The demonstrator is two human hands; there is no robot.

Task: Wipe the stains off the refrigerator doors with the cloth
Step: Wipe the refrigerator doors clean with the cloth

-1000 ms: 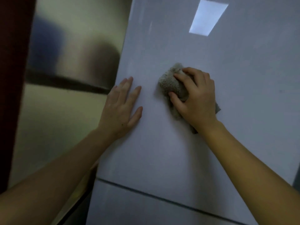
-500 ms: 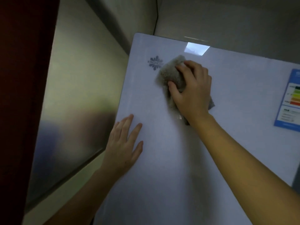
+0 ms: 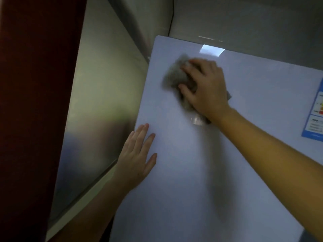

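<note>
Pale door [image 3: 244, 154] gleamed; right hand [image 3: 208, 88] clutched the cloth [image 3: 174, 77] near its top, left hand [image 3: 138, 158] spread flat. Firm, overlapping strokes would serve best.

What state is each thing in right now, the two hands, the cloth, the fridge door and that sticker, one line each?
Right hand: pressing the cloth to the door, motion-blurred.
Cloth: bunched under the right hand, near the door's upper left corner.
Left hand: flat on the door, fingers spread, holding nothing.
Refrigerator door: shut, glossy, no stain visible.
Blue label: stuck at the door's right edge, partly cut off.
</note>
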